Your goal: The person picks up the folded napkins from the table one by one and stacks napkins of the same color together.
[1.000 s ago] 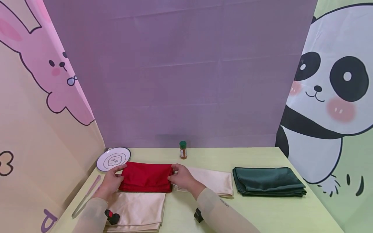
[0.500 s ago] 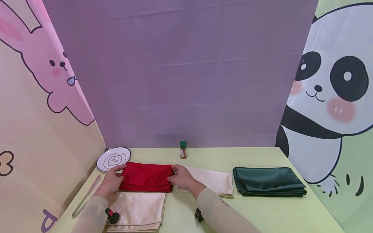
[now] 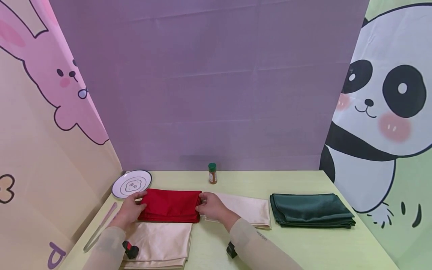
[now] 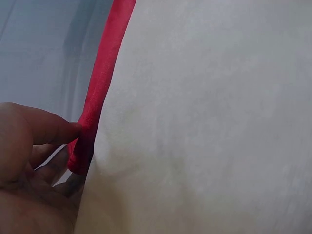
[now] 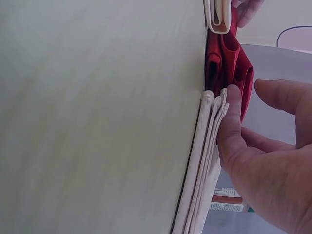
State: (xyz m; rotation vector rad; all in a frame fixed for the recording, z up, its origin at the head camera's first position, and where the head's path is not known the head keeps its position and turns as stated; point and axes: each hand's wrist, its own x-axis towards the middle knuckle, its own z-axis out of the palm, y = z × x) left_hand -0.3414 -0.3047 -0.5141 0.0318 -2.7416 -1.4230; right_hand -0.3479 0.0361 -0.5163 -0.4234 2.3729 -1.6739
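Note:
A folded red cloth [image 3: 170, 205] lies at the left of the table, behind a folded cream cloth [image 3: 162, 240]. At its left edge my left hand [image 3: 126, 213] touches it, with thumb and index finger reaching onto the fabric. The left wrist view shows the thumb [image 4: 53, 127] against the red strip; the other fingertips are partly hidden. My right hand [image 3: 214, 208] is at the cloth's right edge. In the right wrist view, one finger [image 5: 233, 105] lies against the red folds [image 5: 222, 63], while another is raised apart from them.
Another folded cream cloth [image 3: 248, 212] lies right of the red one, partly behind my right hand. Farther right is a folded dark green cloth [image 3: 310, 210]. A plate [image 3: 131, 183], a green-capped bottle [image 3: 212, 173] and tongs [image 3: 98, 228] stand or lie on the table [image 3: 243, 243].
The red cloth's upper layer and right edge have shifted very slightly to the right. My left thumb reaches a little farther onto it, and my right hand has moved slightly right.

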